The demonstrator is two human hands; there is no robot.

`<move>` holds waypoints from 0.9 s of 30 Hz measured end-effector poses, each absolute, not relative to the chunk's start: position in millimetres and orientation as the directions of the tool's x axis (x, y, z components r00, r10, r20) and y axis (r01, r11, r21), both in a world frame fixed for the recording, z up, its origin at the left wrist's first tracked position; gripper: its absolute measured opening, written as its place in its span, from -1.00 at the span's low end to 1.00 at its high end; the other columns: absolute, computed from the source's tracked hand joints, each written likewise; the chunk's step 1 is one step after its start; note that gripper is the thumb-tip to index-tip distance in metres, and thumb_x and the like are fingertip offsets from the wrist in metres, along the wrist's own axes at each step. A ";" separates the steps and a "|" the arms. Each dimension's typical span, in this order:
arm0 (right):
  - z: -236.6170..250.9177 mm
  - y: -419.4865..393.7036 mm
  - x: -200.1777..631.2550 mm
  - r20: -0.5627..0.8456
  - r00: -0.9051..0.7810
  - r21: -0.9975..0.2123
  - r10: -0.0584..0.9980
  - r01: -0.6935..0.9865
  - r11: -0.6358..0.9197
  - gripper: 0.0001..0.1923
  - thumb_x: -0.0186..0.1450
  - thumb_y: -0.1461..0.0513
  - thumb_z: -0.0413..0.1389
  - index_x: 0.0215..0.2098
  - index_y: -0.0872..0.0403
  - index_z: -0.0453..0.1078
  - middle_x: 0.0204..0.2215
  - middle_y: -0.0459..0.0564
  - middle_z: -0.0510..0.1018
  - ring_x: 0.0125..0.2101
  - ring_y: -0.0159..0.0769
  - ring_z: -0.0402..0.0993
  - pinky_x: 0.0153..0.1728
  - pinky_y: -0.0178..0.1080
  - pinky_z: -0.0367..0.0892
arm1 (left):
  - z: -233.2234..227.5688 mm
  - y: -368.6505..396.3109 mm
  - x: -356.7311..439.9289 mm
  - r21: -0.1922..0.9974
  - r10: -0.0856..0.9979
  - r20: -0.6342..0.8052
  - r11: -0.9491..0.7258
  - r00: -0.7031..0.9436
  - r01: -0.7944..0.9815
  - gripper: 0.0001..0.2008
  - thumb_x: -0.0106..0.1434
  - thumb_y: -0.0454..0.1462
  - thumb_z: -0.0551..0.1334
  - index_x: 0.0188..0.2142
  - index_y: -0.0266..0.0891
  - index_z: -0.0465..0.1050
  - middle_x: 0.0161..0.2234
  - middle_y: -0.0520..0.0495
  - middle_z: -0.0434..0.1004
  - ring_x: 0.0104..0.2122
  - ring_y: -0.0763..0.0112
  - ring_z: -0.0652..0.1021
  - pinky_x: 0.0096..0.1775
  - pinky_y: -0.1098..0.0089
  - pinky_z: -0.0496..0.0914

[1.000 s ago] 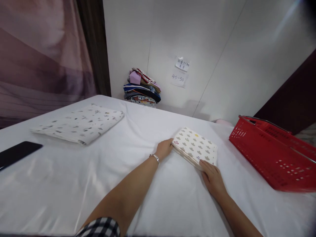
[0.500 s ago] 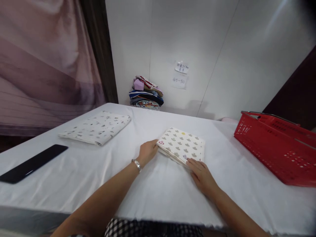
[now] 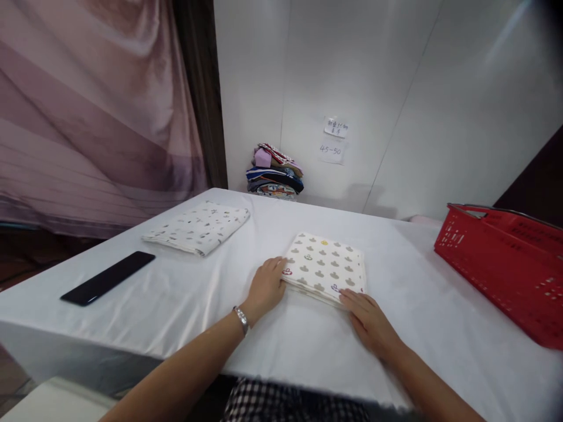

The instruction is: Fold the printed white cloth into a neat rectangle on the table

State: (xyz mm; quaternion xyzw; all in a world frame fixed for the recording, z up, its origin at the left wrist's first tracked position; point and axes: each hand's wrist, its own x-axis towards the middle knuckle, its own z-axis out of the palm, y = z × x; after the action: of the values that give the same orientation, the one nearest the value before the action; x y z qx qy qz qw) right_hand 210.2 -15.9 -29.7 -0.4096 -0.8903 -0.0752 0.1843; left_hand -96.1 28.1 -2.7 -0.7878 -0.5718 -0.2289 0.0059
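Two bare hands are laid against a folded patterned cloth [image 3: 326,268] near the middle of a table draped in a white sheet [image 3: 211,293]. The left hand [image 3: 266,287] is pressed flat at the cloth's left near corner, fingers together and extended, nothing gripped; a bracelet [image 3: 241,319] is worn at that wrist. The right hand [image 3: 369,319] is spread palm-down on the sheet, its fingertips [image 3: 347,298] touching the cloth's near right corner, likewise open and empty. Both forearms are stretched forward from the near edge of the table, angled inward so that the cloth is bracketed between them.

The cloth is judged to be light, soft and limp, stacked in several layers that would likely slide apart or sag if lifted by one corner; it would best be taken at the two near corners or supported from beneath along the folded edges.

A second folded cloth [image 3: 199,227] is seen well apart on the left, with a dark phone [image 3: 108,277] nearer the table's edge. A red basket [image 3: 505,264] is set at the right, and a pile of folded fabrics [image 3: 275,173] is stacked against the far wall below two paper notes [image 3: 334,138].
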 end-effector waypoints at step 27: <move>-15.7 1.3 160.6 0.143 -0.550 -0.049 0.823 0.827 0.561 -0.43 0.32 0.11 -0.07 0.26 0.08 0.02 0.25 0.04 0.06 0.24 -0.18 -0.05 0.20 0.01 -0.05 | -21.5 34.9 -85.6 0.131 0.723 0.350 -0.667 0.595 0.734 -0.50 0.31 -0.06 0.02 0.19 -0.16 0.12 0.20 -0.08 0.18 0.20 0.21 0.17 0.20 0.09 -0.05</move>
State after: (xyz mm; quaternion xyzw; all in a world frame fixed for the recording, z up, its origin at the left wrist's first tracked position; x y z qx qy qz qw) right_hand 160.6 1.3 -15.7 -0.4686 -0.8802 -0.0118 0.0747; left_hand -85.6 34.9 -21.5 -0.8930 -0.4079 -0.1898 0.0136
